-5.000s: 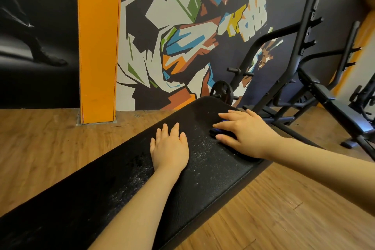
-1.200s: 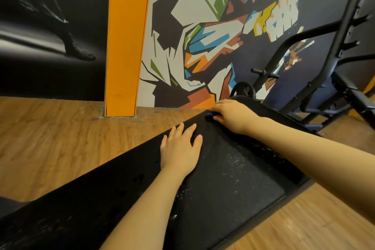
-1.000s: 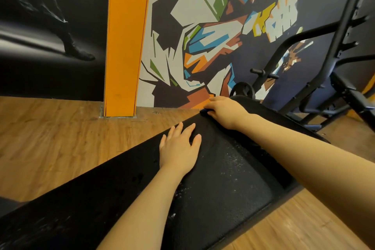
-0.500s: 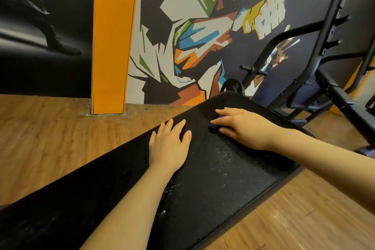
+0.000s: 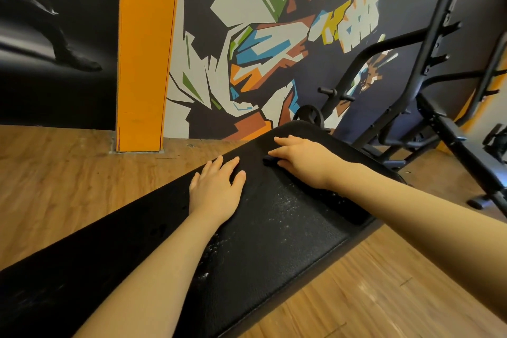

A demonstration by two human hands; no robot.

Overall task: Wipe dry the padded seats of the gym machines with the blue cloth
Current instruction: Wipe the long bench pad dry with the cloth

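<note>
Mid-wipe on a black padded seat [image 5: 274, 228]: right hand [image 5: 304, 158] presses the mostly hidden blue cloth [image 5: 267, 160] near its far end, left hand [image 5: 216, 189] flat, holding nothing; next, probably the speckled middle.

The padded seat [image 5: 274, 241] is black vinyl or leather-look upholstery with a fine pebbled grain — matt for the most part, with a dull sheen and pale speckles near the middle. The floor [image 5: 68, 186] is wood-look planking with a streaky grain and a soft satin finish. The rack [image 5: 433, 44] behind is metal tubing with a matt black coating. The orange pillar [image 5: 145, 49] looks smooth and flat-painted — the mural wall [image 5: 260, 35] beside it is smooth and matt as well.
</note>
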